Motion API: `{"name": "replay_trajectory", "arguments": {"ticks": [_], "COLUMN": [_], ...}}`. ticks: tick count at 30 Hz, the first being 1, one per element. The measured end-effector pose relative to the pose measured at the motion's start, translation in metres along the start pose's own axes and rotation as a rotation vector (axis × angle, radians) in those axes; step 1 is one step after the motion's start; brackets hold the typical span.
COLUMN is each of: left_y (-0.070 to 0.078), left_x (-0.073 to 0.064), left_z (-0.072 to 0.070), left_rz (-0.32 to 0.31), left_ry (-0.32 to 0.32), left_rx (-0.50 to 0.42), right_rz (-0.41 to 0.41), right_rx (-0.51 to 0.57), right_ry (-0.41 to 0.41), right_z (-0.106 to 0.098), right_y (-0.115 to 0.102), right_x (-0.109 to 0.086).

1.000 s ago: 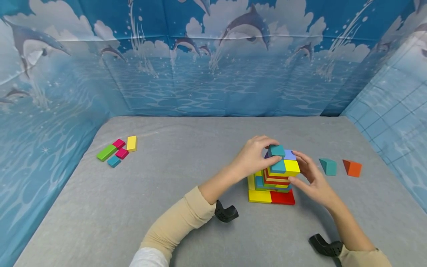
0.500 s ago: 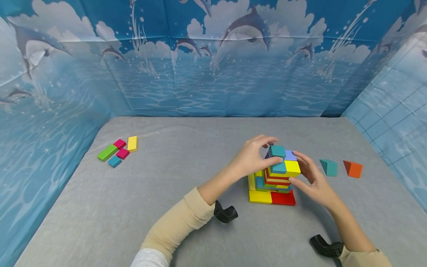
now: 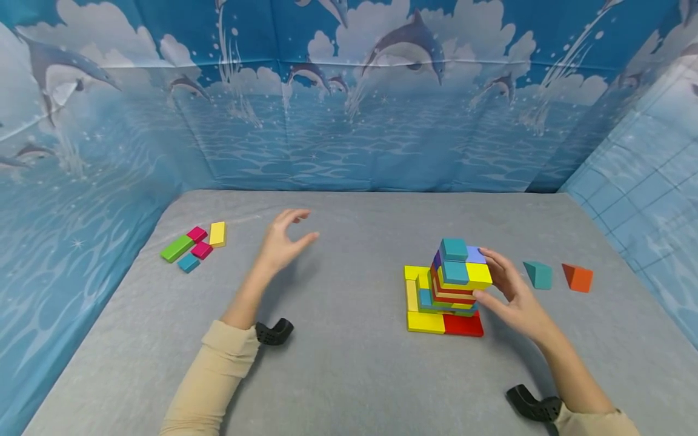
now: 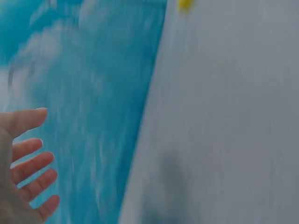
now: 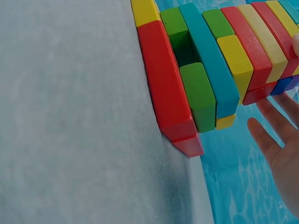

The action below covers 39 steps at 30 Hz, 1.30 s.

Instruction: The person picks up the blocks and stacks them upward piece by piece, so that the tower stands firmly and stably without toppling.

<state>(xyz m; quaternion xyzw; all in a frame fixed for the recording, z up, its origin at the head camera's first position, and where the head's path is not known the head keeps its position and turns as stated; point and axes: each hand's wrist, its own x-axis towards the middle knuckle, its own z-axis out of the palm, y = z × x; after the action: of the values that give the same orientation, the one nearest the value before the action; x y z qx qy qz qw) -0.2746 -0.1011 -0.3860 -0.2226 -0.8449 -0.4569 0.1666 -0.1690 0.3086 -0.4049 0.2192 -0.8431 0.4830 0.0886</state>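
Note:
A tower of coloured wooden blocks (image 3: 447, 284) stands on the table, with a wide base of yellow and red blocks. A teal block (image 3: 454, 249) sits on top at its left, beside a lilac one (image 3: 475, 255). My right hand (image 3: 512, 297) rests against the tower's right side, thumb near the front and fingers toward the back. In the right wrist view its fingers (image 5: 275, 121) lie fairly straight along the upper layers. My left hand (image 3: 280, 242) is in the air left of the tower, holding nothing, thumb and fingers spread apart.
At the left lie a green block (image 3: 177, 248), two magenta ones (image 3: 202, 250), a blue one (image 3: 188, 263) and a yellow one (image 3: 217, 234). A teal wedge (image 3: 538, 275) and an orange wedge (image 3: 578, 278) stand right of my right hand. A dolphin-print curtain (image 3: 349, 133) surrounds the table.
My left hand has let go of the teal block on top of the tower and moved left through the air. The right hand stays against the tower.

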Motion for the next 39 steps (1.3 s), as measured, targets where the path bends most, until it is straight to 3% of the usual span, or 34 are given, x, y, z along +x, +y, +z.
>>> {"name": "replay_trajectory", "arguments": {"ticks": [4, 7, 11, 15, 18, 24, 31, 35, 39], "left_y": [-0.046, -0.071, -0.092, -0.104, -0.109, -0.111, -0.105, -0.09, -0.065], "left_x": [-0.022, -0.041, -0.068, -0.088, -0.097, -0.103, -0.099, -0.083, -0.056], "left_z": [-0.049, -0.082, -0.114, -0.133, -0.139, -0.141, -0.139, -0.13, -0.108], "left_rz": [-0.089, -0.167, -0.276, -0.368, -0.411, -0.438, -0.466, -0.416, -0.275], "left_ry": [0.076, 0.137, 0.173, 0.145, 0.108, 0.075, 0.119, 0.197, 0.225], "left_rx": [0.128, 0.222, 0.308, 0.4, 0.452, 0.472, 0.486, 0.438, 0.341], "right_rz": [0.007, 0.004, -0.007, -0.01, -0.01, 0.0, 0.008, 0.005, 0.004], "right_rx": [0.006, 0.012, 0.015, 0.01, 0.005, 0.003, 0.005, 0.004, 0.002], "right_ry": [0.002, 0.002, 0.003, 0.003, 0.003, -0.003, -0.002, 0.0, 0.0], "right_z": [0.0, -0.001, -0.001, -0.001, -0.001, 0.0, 0.0, -0.001, 0.0], "right_y": [0.0, 0.0, 0.0, 0.0, -0.001, -0.002, -0.002, -0.001, -0.001], "right_x": [-0.001, -0.002, -0.002, -0.001, -0.001, 0.0, 0.0, 0.0, 0.0]}}
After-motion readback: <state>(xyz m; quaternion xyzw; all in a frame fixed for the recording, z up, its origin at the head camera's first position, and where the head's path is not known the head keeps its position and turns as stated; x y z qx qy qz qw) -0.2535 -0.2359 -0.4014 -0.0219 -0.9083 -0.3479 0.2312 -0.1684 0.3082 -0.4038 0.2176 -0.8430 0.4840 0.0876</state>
